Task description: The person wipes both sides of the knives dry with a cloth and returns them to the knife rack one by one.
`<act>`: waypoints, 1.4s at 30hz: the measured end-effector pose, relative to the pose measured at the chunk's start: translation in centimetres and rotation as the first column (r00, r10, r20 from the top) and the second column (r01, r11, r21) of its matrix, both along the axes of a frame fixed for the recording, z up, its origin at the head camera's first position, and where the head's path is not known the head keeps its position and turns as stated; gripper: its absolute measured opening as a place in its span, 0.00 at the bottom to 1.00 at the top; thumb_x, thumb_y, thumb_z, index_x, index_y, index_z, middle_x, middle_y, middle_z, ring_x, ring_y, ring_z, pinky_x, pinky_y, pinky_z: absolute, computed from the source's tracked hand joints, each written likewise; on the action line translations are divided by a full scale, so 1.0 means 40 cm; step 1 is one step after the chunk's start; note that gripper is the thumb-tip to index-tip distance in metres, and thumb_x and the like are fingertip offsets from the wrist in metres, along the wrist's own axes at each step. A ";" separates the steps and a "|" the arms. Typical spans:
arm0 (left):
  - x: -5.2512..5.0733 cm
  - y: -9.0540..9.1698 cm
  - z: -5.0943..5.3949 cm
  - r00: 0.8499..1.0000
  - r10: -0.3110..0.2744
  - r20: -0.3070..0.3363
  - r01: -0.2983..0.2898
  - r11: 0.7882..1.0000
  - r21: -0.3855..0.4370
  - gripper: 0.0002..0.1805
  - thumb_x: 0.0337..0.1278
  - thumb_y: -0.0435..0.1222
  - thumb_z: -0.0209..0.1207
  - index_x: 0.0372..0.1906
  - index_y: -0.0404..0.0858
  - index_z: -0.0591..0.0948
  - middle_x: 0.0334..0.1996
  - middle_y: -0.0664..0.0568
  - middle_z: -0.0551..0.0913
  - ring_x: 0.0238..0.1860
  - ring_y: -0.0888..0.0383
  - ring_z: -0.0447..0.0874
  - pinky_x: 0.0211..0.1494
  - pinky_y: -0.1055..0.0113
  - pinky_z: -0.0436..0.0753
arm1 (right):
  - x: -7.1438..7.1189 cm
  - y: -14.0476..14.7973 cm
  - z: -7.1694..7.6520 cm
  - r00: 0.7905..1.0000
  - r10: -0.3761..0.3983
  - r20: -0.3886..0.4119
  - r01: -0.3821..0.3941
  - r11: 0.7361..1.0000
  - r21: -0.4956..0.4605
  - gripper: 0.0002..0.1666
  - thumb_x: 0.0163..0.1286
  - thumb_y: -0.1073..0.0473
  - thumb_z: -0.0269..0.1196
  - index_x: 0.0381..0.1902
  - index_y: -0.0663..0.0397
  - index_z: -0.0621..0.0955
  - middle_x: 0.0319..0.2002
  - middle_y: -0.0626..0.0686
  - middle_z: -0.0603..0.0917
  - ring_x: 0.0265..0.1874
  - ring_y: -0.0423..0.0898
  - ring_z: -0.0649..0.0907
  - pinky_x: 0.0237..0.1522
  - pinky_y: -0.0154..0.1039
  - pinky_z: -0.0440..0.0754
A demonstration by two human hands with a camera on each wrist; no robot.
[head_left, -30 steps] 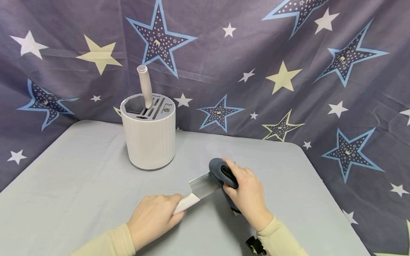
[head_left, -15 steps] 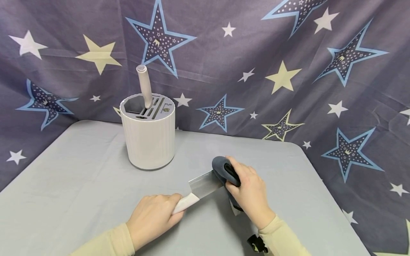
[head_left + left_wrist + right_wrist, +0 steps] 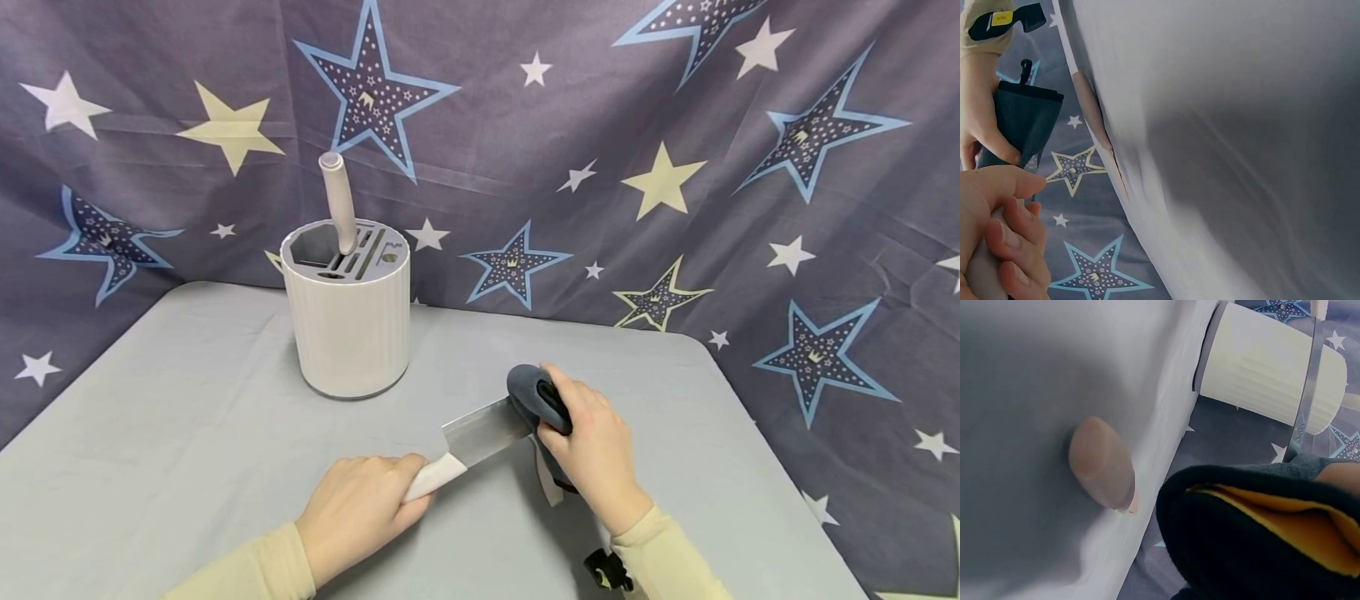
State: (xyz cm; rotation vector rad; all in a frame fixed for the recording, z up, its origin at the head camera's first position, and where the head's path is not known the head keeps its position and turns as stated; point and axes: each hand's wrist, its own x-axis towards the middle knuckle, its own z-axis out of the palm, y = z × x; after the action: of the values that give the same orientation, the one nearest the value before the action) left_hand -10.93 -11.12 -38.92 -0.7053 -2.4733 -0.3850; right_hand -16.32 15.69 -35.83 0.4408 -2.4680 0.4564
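Head view: your left hand (image 3: 363,510) grips 1 cleaver (image 3: 474,442) by its white handle (image 3: 437,477); the blade (image 3: 495,429) lies between your 2 hands, its far end inside the blue-gray cloth (image 3: 528,390) your right hand (image 3: 592,443) clasps.

Handle (image 3: 340,200) in knife block (image 3: 348,337), toward the table's (image 3: 187,417) far left corner
Right, nearer the front edge: cleaver (image 3: 487,430), cloth (image 3: 527,390) at its right end.

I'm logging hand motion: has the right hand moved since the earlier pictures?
Yes. In the head view, the right hand has shifted slightly rightward, farther from the white slotted holder.
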 end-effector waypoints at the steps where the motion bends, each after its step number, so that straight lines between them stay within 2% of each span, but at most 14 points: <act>1: 0.000 0.000 0.000 1.000 -0.001 0.002 0.001 1.000 0.001 0.11 0.42 0.42 0.71 0.26 0.50 0.78 0.12 0.66 0.67 0.13 0.68 0.59 0.16 0.70 0.57 | 0.000 0.001 0.000 1.000 -0.002 -0.002 0.002 1.000 -0.001 0.45 0.47 0.64 0.74 0.66 0.43 0.74 0.48 0.55 0.86 0.44 0.57 0.85 0.35 0.55 0.82; 10: -0.002 -0.002 -0.003 1.000 0.002 -0.006 -0.002 1.000 0.001 0.11 0.41 0.42 0.71 0.25 0.50 0.77 0.11 0.66 0.65 0.13 0.68 0.57 0.16 0.70 0.57 | -0.007 0.015 -0.004 1.000 -0.018 -0.009 0.018 1.000 -0.012 0.45 0.48 0.65 0.74 0.66 0.44 0.74 0.42 0.56 0.86 0.39 0.56 0.85 0.31 0.54 0.81; 24: -0.003 -0.003 -0.009 1.000 0.010 -0.029 -0.011 1.000 -0.011 0.13 0.39 0.43 0.72 0.26 0.50 0.77 0.11 0.66 0.64 0.13 0.68 0.56 0.16 0.71 0.56 | -0.019 0.036 -0.002 0.999 -0.043 0.017 0.045 0.997 -0.070 0.43 0.49 0.66 0.73 0.66 0.46 0.74 0.43 0.57 0.86 0.37 0.57 0.85 0.32 0.55 0.80; 31: -0.004 -0.004 -0.012 1.000 0.018 -0.016 -0.018 1.000 -0.012 0.13 0.40 0.43 0.72 0.26 0.50 0.76 0.11 0.65 0.65 0.13 0.68 0.57 0.16 0.70 0.57 | -0.021 0.040 0.001 0.996 -0.073 0.044 0.076 0.994 -0.080 0.42 0.50 0.65 0.72 0.66 0.45 0.74 0.47 0.58 0.86 0.40 0.59 0.85 0.35 0.57 0.81; 42: -0.004 -0.006 -0.012 0.999 0.037 -0.019 -0.038 0.999 -0.014 0.13 0.38 0.42 0.72 0.26 0.48 0.77 0.11 0.65 0.65 0.13 0.69 0.57 0.16 0.71 0.58 | -0.017 0.018 -0.001 0.997 -0.076 -0.013 0.075 0.995 -0.067 0.42 0.49 0.65 0.73 0.65 0.48 0.75 0.44 0.57 0.85 0.38 0.58 0.85 0.32 0.56 0.81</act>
State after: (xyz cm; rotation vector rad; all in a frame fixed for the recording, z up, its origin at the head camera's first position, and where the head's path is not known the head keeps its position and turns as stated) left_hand -11.09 -11.36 -39.38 -0.6643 -2.4702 -0.3458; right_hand -17.00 16.42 -35.88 0.3212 -2.4371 0.4995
